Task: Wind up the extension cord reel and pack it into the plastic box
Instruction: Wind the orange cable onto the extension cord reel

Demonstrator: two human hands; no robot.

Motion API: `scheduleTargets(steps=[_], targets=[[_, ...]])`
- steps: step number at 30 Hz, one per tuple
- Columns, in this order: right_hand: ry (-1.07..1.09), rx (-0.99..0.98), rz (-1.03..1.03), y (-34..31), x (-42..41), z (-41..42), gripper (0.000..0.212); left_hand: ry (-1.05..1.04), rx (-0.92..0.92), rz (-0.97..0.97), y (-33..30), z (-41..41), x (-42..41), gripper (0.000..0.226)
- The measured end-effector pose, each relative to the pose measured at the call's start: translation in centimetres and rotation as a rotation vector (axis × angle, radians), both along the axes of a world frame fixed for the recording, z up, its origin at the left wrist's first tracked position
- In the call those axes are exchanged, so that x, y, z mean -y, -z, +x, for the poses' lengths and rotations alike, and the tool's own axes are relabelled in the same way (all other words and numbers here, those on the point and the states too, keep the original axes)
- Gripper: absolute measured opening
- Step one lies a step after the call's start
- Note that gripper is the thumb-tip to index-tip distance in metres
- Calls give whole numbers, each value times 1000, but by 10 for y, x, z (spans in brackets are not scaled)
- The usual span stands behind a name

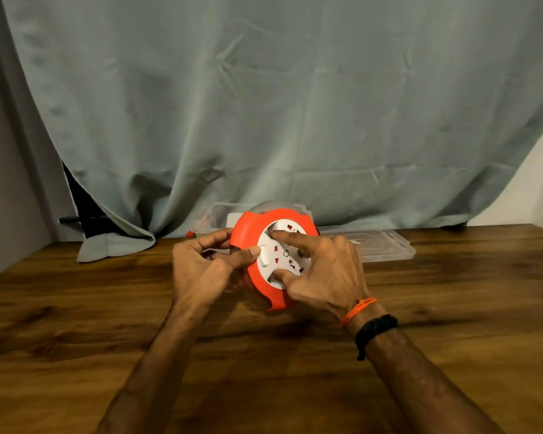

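Observation:
An orange extension cord reel [251, 233] with a white socket face is held up, tilted, above the wooden table [107, 308]. My left hand [201, 267] grips its orange left rim, thumb near the white switch. My right hand [323, 270] holds the white socket face, index finger and thumb curled onto it. Behind the reel lies the clear plastic box [223, 214], partly hidden by it. Its clear lid [386, 245] lies flat on the table to the right. The cord itself is not visible.
A grey-green curtain [264, 104] hangs behind the table and bunches onto its back left corner. A dark object [85, 219] shows in the curtain gap at left. A white wall stands at the far right.

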State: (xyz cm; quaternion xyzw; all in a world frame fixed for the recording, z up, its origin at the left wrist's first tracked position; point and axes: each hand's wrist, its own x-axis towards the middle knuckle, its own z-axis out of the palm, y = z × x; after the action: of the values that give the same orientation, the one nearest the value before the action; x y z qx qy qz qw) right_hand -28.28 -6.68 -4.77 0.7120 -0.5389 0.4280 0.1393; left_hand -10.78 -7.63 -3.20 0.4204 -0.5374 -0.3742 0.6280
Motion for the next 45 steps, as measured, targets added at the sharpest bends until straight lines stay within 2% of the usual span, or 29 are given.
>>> scheduleTargets(steps=[4,6,9,13,16,19,21,23,26,30,34,38,41,45], targets=[[-44,-45,6,-2,2,-4,68,2,-18,13,0,0,0,32],[-95,10,45,-5,2,-8,68,11,-52,30,0,1,0,34],[-208,300,141,-5,6,-11,66,49,-180,99,-1,3,1,34],[-351,793,109,-4,13,-19,37,81,-244,135,-2,6,3,25],[-278,963,48,-7,18,-28,14,98,-243,155,-1,10,5,22],[-165,997,174,-10,19,-33,3,122,-242,176,1,12,7,20],[-62,977,283,-6,21,-33,14,127,-245,184,2,14,9,19],[-48,1025,371,-2,24,-35,24,138,-251,192,3,17,11,19],[-159,1166,534,-2,25,-37,31,185,-253,219,4,21,11,21],[-389,1374,712,-2,25,-34,24,226,-230,234,5,22,11,33],[-601,1607,725,-4,25,-29,17,236,-217,235,7,24,12,34],[-664,1771,664,-2,26,-29,15,233,-204,226,6,26,14,37],[-667,1795,643,1,29,-28,16,244,-189,213,5,27,14,38],[-630,1750,544,5,30,-22,4,273,-147,209,6,28,13,36]])
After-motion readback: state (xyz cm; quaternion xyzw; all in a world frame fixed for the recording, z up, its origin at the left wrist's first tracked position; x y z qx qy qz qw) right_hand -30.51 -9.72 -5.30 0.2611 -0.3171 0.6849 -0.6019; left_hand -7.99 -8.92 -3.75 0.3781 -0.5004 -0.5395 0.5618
